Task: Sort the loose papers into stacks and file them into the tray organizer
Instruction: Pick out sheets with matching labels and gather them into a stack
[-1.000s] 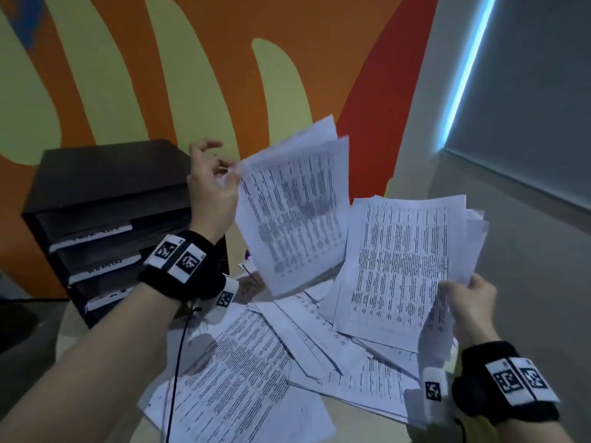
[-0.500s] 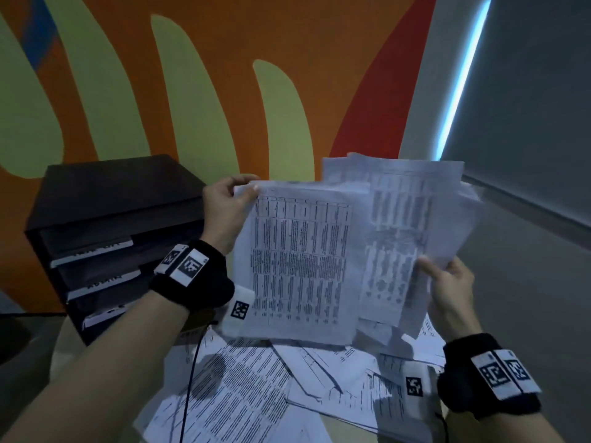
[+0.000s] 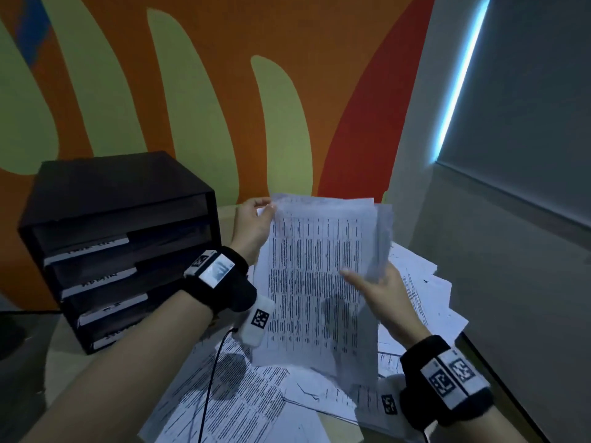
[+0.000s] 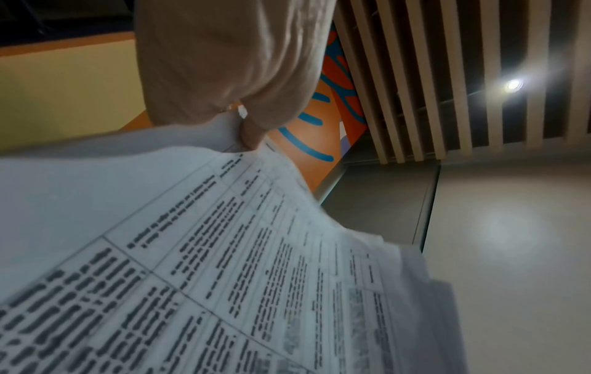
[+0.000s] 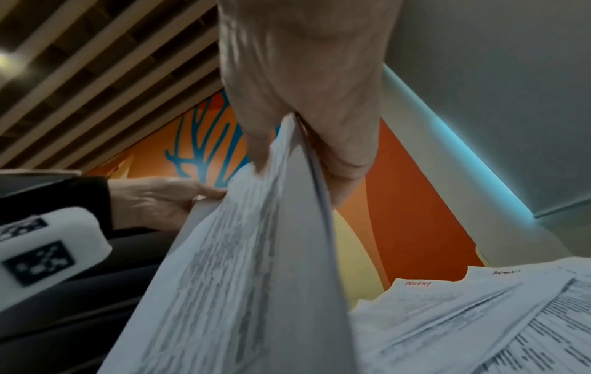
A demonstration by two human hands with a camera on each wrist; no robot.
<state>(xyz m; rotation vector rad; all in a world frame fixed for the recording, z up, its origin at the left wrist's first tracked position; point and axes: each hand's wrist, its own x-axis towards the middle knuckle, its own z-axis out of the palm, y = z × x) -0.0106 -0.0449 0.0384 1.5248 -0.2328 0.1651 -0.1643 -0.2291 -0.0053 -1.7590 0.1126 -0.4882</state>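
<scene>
Held sheets: we hold a thin bundle of printed papers (image 3: 315, 282) upright above the table (image 3: 64, 356), just right of the tray organizer (image 3: 118, 238).
Left hand: our left hand (image 3: 252, 225) pinches the bundle's top left corner between thumb and fingers; the left wrist view shows the corner caught in that pinch.
Right hand: our right hand (image 3: 380, 295) grips the right edge, thumb across the printed face and fingers curled behind; the right wrist view shows several sheets fanned in that grip.
Loose papers: the rest of the loose papers (image 3: 243, 407) lie overlapping on the table below and to the right.
Organizer: dark, with stacked trays carrying white label strips we cannot read.
Handling: we judge the sheets light, limp and slippery against each other; they bow and fan where unsupported.
Where to hold: we judge opposite edges best, both hands squeezing all layers, then tapping the bottom edge on the table to square them.
Change: a second ago we held two separate batches well apart; half a second ago they overlapped; now they sit together as one bundle, lower and nearer the organizer.
</scene>
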